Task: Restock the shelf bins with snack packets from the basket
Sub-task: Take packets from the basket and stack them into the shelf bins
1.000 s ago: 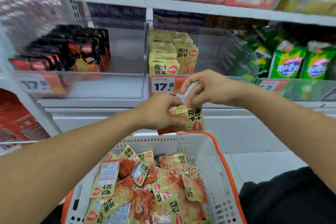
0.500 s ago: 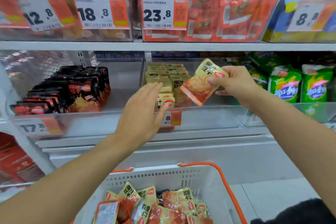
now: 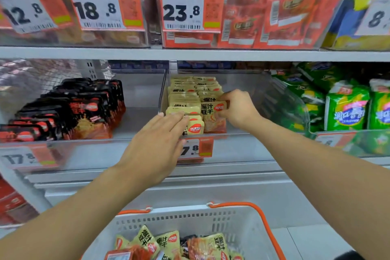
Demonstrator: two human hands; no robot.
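The right hand point(image 3: 237, 107) has come down from mid-air, its curled fingers now pinching the yellow packet point(image 3: 213, 116) upright at the front of the right-hand row in the clear bin point(image 3: 242, 148). The left hand point(image 3: 157, 143) has reached the left row point(image 3: 185, 110), flat fingers resting on it. The tag point(image 3: 196, 148) reads 7.8 (first digit hidden). The basket point(image 3: 190, 219) holds more packets point(image 3: 168, 243).
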